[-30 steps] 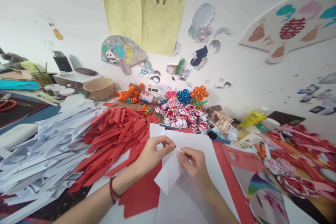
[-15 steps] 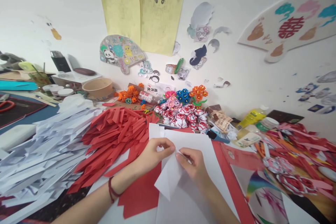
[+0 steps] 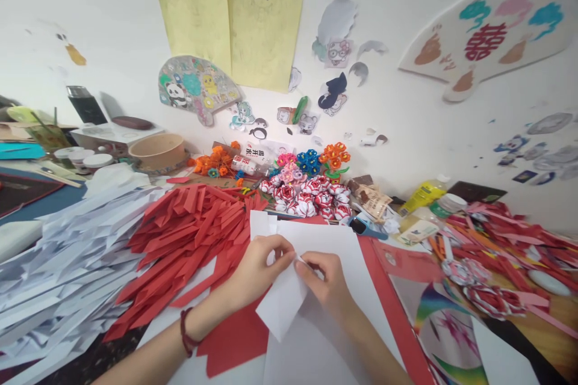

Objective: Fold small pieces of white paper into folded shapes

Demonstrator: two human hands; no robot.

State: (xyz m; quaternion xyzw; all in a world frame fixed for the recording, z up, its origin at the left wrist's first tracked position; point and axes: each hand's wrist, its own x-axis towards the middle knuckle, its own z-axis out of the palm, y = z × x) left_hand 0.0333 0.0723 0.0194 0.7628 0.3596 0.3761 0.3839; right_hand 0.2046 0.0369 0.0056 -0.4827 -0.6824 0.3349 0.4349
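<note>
My left hand (image 3: 268,261) pinches the top corner of a small folded piece of white paper (image 3: 283,302) between thumb and fingers. Close against it, my right hand (image 3: 323,277) pinches the same corner from the other side. The paper hangs down below my fingertips to a point, over large white sheets (image 3: 336,337). Red sheets (image 3: 239,337) lie partly under the white ones, beneath my left wrist. The fold at my fingertips is mostly hidden.
Folded white strips (image 3: 76,277) and folded red strips (image 3: 189,234) are heaped at the left. Red-and-white paper flowers (image 3: 307,195) stand behind the sheets. Bottles (image 3: 422,195), a smartwatch (image 3: 361,225) and coloured strips (image 3: 510,252) lie at the right.
The view has shifted slightly, so most things appear further left. Both hands still pinch the paper at its top; its hanging part has turned a little and looks broader.
</note>
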